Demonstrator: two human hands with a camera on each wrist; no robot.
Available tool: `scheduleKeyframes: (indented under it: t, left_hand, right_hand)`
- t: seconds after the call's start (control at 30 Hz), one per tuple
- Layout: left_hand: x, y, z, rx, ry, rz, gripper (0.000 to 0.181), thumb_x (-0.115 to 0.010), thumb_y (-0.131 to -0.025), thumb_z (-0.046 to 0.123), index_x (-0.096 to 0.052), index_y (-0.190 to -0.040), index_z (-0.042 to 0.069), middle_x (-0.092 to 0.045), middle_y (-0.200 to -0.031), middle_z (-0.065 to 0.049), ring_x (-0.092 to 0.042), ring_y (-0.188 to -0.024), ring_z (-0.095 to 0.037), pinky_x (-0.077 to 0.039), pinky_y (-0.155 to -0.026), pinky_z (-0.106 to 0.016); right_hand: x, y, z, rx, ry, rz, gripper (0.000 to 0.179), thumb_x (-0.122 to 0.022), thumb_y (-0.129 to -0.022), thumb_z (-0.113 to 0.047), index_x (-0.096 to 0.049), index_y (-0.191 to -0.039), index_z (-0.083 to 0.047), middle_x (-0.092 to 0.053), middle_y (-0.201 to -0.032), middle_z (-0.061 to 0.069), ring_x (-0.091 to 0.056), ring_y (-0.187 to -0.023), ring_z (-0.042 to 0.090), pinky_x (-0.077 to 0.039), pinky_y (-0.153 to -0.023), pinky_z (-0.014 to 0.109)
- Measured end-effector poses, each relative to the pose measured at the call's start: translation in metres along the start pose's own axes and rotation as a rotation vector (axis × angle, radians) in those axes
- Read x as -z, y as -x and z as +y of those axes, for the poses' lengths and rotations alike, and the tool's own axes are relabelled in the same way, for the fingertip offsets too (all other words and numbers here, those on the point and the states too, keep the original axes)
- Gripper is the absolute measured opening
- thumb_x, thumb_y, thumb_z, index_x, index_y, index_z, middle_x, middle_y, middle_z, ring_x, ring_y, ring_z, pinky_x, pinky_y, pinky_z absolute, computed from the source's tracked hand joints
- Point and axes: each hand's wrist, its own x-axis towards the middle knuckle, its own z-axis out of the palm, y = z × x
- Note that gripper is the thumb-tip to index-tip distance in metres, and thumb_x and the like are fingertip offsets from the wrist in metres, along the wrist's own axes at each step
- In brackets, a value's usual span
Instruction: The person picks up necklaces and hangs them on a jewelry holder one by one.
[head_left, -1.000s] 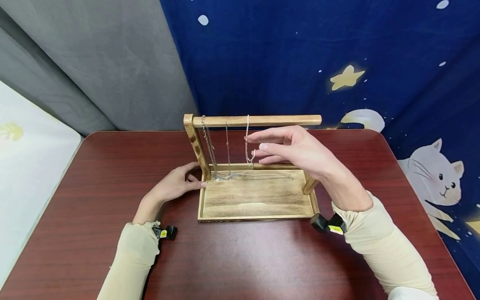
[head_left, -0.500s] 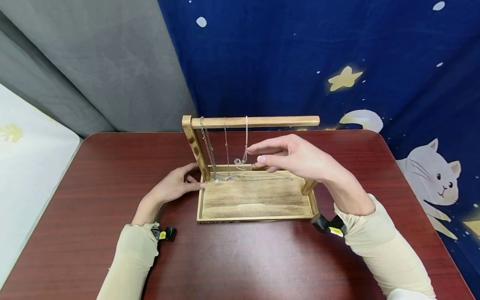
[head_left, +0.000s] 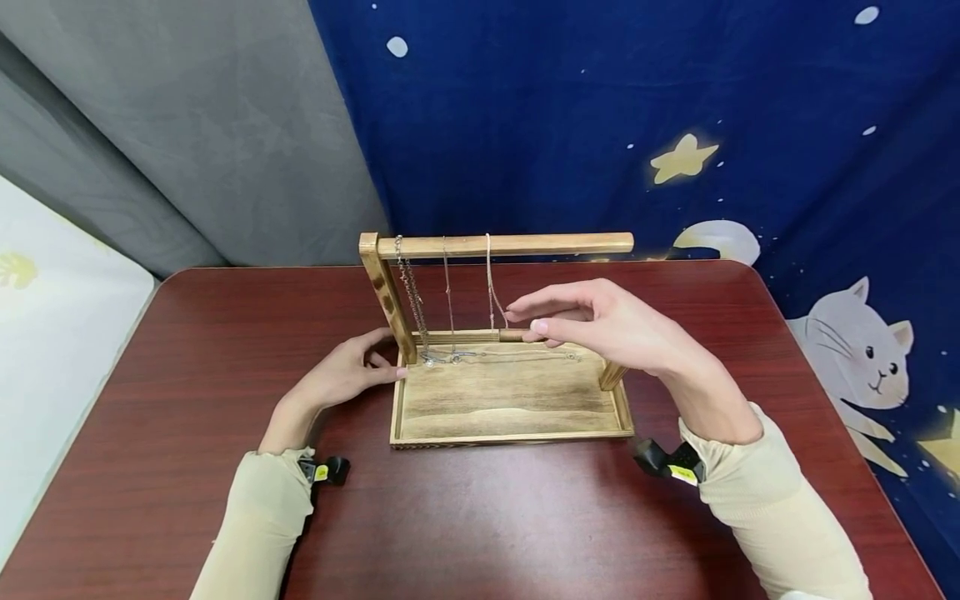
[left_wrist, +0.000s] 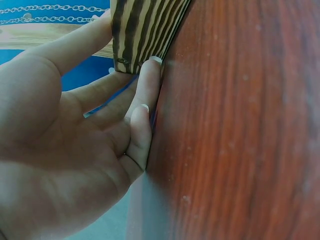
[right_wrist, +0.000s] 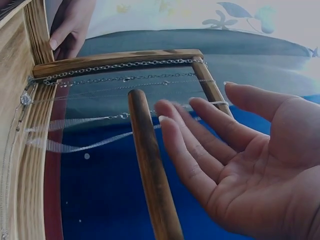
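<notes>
Head cam sits up high on the near side, facing forward and down, far enough back to get most of the table [head_left: 480, 517] plus the far blue curtain [head_left: 495, 117]. Left wrist cam's super close to the left hand [head_left: 341, 372], rolled sideways, aimed at the left end of the tray [head_left: 510, 438]. Right wrist cam's about as tight on the right hand [head_left: 611, 321], also rolled, looking left across the wooden stand [head_left: 386, 298]. Those last 2 views, head and right wrist, share the left hand and stand.
</notes>
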Motion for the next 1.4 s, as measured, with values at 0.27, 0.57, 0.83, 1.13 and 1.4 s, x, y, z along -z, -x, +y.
scheduleKeyframes:
  t: [0.27, 0.57, 0.83, 1.13, 1.4]
  left_hand:
    - [0.001, 0.001, 0.0, 0.0, 0.012, -0.003, 0.077, -0.073, -0.092, 0.031, -0.036, -0.151, -0.002, -0.073, -0.092, -0.007, -0.067, -0.088, -0.016, -0.046, -0.084, -0.038]
    - [0.001, 0.002, -0.001, 0.003, 0.018, -0.004, 0.074, -0.073, -0.092, 0.028, -0.037, -0.151, 0.001, -0.073, -0.092, -0.007, -0.067, -0.088, -0.016, -0.046, -0.083, -0.038]
    - [0.002, 0.001, 0.001, -0.007, 0.029, -0.012, 0.074, -0.074, -0.092, 0.029, -0.038, -0.151, 0.003, -0.073, -0.091, -0.007, -0.067, -0.087, -0.017, -0.045, -0.083, -0.038]
    - [0.001, -0.002, 0.0, -0.01, 0.036, -0.019, 0.074, -0.073, -0.092, 0.028, -0.037, -0.151, 0.001, -0.073, -0.091, -0.008, -0.068, -0.087, -0.016, -0.046, -0.083, -0.037]
    - [0.0, -0.001, 0.0, -0.024, 0.033, -0.013, 0.071, -0.073, -0.092, 0.026, -0.039, -0.149, 0.0, -0.074, -0.091, -0.007, -0.068, -0.087, -0.015, -0.046, -0.084, -0.037]
  right_hand:
    - [0.003, 0.009, 0.013, 0.055, -0.093, -0.005, 0.031, -0.058, -0.1, -0.011, -0.064, -0.131, -0.012, -0.069, -0.123, 0.006, -0.069, -0.101, 0.025, -0.053, -0.088, 0.037]
    - [0.001, 0.015, 0.019, 0.061, -0.079, -0.015, 0.029, -0.058, -0.102, -0.015, -0.065, -0.13, -0.013, -0.069, -0.124, 0.002, -0.069, -0.105, 0.026, -0.052, -0.09, 0.037]
    - [-0.001, 0.021, 0.025, 0.054, -0.059, 0.001, 0.028, -0.061, -0.1, -0.016, -0.067, -0.127, -0.017, -0.07, -0.12, 0.001, -0.069, -0.105, 0.023, -0.052, -0.091, 0.039]
    - [-0.008, 0.028, 0.04, 0.103, -0.098, 0.097, 0.028, -0.062, -0.099, -0.012, -0.066, -0.127, -0.009, -0.071, -0.118, 0.004, -0.069, -0.105, 0.023, -0.054, -0.086, 0.035]
    - [-0.02, 0.036, 0.051, 0.16, -0.141, 0.157, 0.03, -0.067, -0.095, -0.005, -0.068, -0.125, -0.006, -0.071, -0.118, 0.005, -0.068, -0.108, 0.025, -0.053, -0.087, 0.032]
